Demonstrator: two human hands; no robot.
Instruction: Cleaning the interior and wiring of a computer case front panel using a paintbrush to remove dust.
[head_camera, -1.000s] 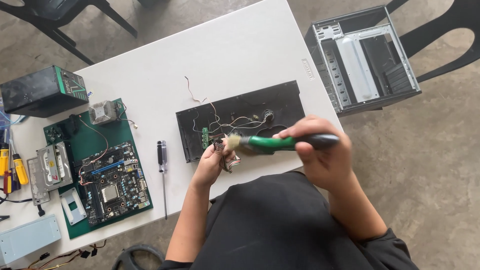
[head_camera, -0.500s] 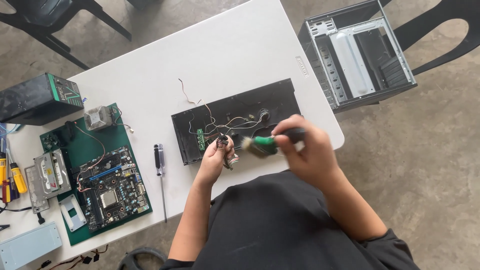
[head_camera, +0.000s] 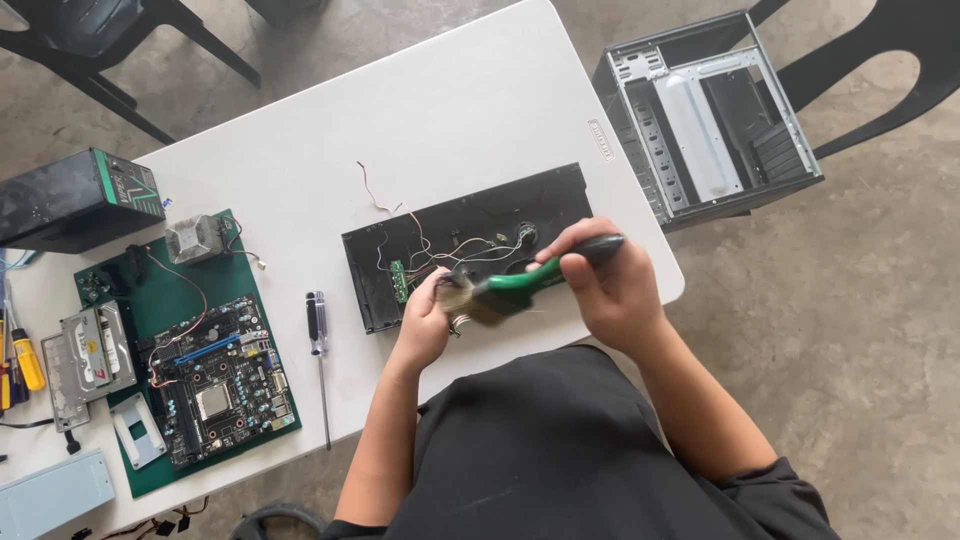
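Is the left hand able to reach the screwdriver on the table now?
Probably yes. The screwdriver lies uncovered on the white table, just beside the left hand, but that hand already holds a small part.

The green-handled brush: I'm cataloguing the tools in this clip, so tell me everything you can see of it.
The brush has a glossy green handle, plastic by the look, darkening to black at its far end, and a tuft of pale, worn bristles. It lies nearly level, handle up to the right, above the table's near edge. The right hand grips the handle; the bristles meet a small part pinched in the left hand, in front of the black panel.
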